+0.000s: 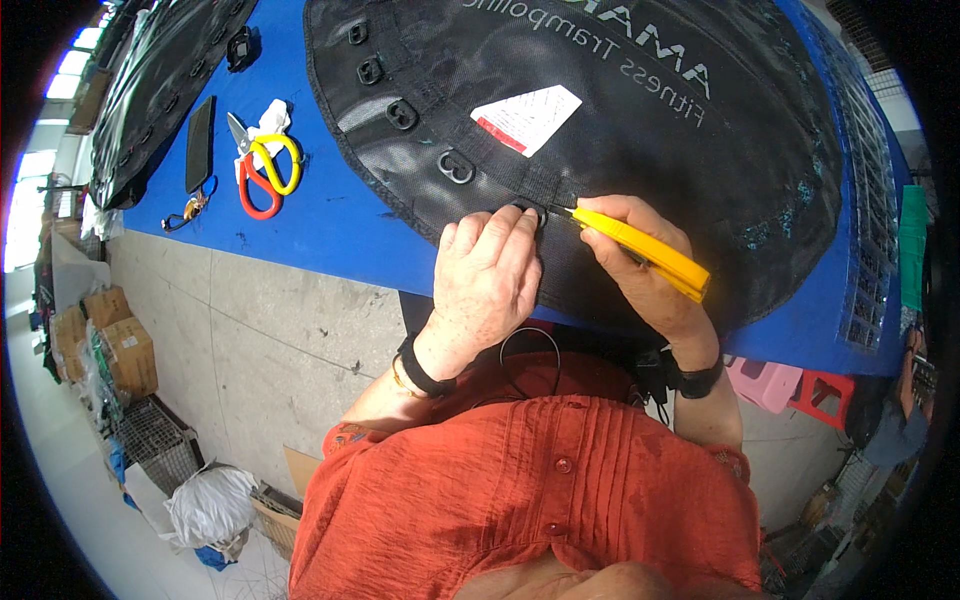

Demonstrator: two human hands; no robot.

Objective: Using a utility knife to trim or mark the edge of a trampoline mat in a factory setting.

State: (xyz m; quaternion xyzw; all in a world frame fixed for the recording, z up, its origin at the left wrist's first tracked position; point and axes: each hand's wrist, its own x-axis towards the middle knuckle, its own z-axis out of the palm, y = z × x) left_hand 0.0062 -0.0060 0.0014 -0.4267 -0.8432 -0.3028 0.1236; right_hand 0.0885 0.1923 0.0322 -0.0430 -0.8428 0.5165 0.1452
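A round black mesh mat point(620, 150) with grey lettering lies on the blue table point(320, 235). Black D-shaped rings point(455, 166) are sewn along its near-left rim. My left hand point(487, 275) presses flat on the mat's edge, fingers over one ring. My right hand point(640, 265) grips a yellow utility knife point(645, 250), its tip pointing left at the ring beside my left fingertips. A white and red tag point(527, 117) lies on the mat above my hands.
Scissors with red and yellow handles point(262, 160), a black flat case point(200, 143) and a keyring lie at the table's left. A second black mat point(160, 80) sits far left. Cardboard boxes point(125, 350), a wire basket and bags stand on the floor left; pink and red stools right.
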